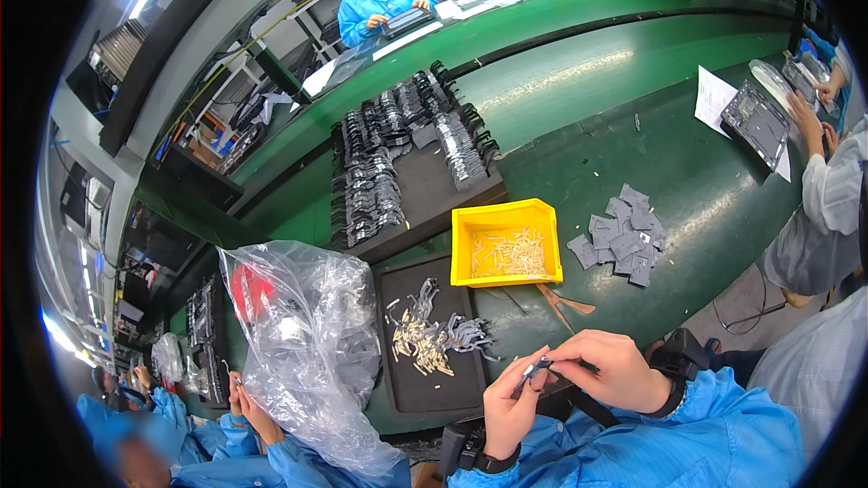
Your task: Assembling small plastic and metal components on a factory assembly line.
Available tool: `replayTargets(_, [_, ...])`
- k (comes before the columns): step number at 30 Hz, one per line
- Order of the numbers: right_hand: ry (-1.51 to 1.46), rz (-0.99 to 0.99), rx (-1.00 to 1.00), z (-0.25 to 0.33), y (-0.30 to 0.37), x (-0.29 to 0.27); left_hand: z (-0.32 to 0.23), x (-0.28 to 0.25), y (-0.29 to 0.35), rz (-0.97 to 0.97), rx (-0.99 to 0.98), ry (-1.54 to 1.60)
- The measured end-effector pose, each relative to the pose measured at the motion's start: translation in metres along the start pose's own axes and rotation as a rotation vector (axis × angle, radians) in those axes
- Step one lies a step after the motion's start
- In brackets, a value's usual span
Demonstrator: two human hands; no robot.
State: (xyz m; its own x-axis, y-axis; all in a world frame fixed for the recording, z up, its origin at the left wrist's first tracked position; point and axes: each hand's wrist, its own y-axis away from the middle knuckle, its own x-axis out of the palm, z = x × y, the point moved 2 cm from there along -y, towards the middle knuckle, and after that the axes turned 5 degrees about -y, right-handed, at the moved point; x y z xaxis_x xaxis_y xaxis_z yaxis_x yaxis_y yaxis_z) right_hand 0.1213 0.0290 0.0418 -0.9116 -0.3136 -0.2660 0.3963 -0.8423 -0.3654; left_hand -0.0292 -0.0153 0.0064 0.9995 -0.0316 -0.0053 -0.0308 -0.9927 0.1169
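A small dark grey part [535, 369] is pinched between my two hands at the table's near edge. My left hand [509, 405] grips it from the left with closed fingers. From the other side my right hand [617, 370] presses its fingertips close to the same part; whether it also holds a tiny piece is hidden. Just beyond my hands lie brown tweezers [567, 305]. A yellow bin [461, 248] of small pale pins stands farther off. To its left, a black tray [398, 398] carries brass-coloured pieces [425, 348] and grey curved parts [466, 334].
Flat grey pieces [624, 244] are heaped right of the bin. Behind, a dark foam board [425, 185] bears rows of black parts. A clear plastic bag [312, 352] stands left of the tray. Co-workers' hands show at left [258, 411] and right [809, 126].
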Motion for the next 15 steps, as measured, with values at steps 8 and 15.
replayTargets(8, [0.192,-0.061,-0.139,0.005,0.001,0.003,0.000,0.004,0.003,-0.135,0.084,0.111])
replayTargets(15, [0.210,-0.010,-0.113,0.011,0.002,0.003,-0.001,0.005,0.004,-0.191,0.160,0.053])
